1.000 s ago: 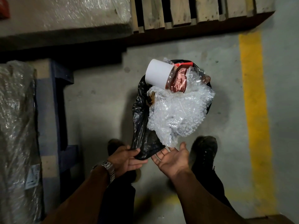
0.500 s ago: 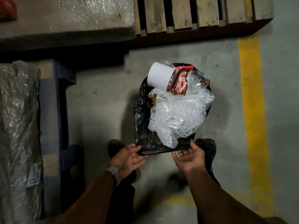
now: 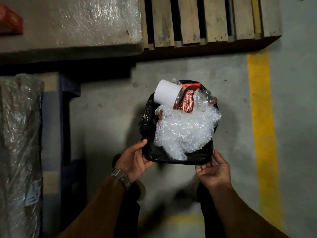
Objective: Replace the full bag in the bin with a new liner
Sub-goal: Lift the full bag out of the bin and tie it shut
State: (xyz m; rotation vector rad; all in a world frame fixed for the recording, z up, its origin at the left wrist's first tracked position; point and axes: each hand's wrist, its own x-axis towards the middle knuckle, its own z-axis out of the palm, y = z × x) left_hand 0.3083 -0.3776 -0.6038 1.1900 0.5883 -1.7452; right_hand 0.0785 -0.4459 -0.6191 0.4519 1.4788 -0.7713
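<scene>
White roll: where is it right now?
Head view: the white roll lies on top of the full black bag, at its far left, beside bubble wrap.

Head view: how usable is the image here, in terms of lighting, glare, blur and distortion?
Head view: dim and unevenly lit, with deep shadow under the pallet; the bubble wrap and white roll glare bright against the black bag; both hands, left and right, are slightly soft; the feet below are blurred; wide-angle bending shows on the yellow floor line.

Glossy black plastic bag [image 3: 147, 124]; rough wooden pallet [image 3: 212, 19].
</scene>
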